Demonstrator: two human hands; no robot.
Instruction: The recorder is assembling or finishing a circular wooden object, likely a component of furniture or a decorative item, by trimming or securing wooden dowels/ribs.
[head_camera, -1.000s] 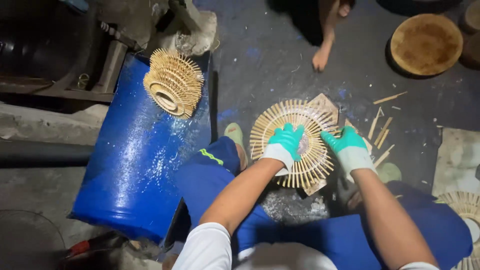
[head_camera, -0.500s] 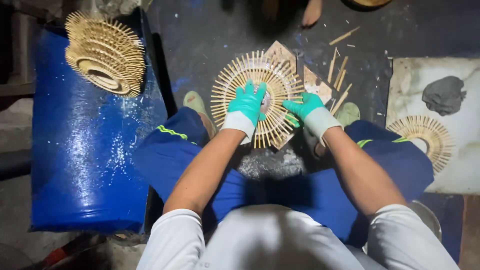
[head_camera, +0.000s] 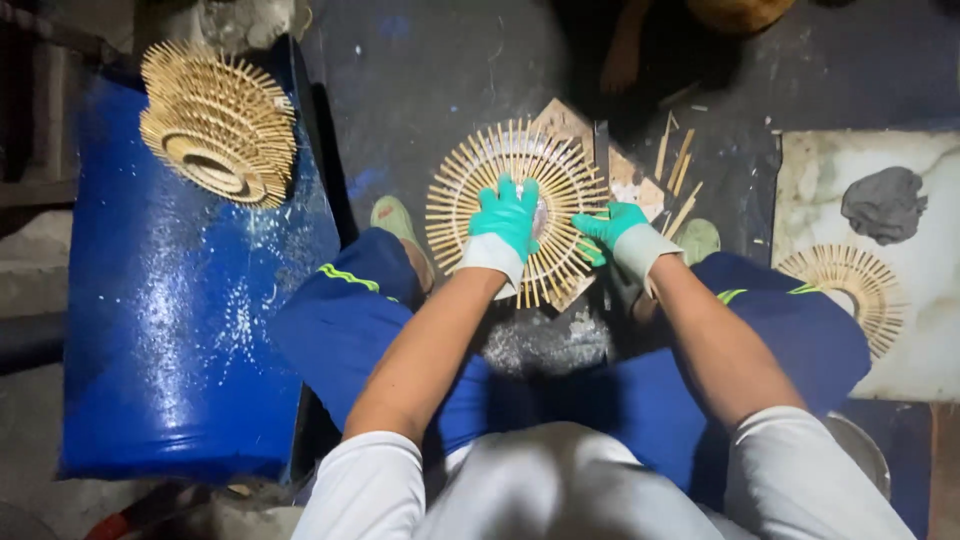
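Pressing flat on a round sunburst of thin bamboo sticks (head_camera: 515, 210), the gloved left hand (head_camera: 505, 222) is covering its centre while the right hand (head_camera: 618, 232) is pinching its right rim. Spokes are radiating every way, no long axis. Far left, finished discs (head_camera: 218, 125) are lying stacked on a glossy blue drum (head_camera: 170, 330).

Pale matt bamboo-stick disc (head_camera: 515, 215), teal rubbery gloves on hands (head_camera: 507, 215), glossy blue plastic drum (head_camera: 180, 330)
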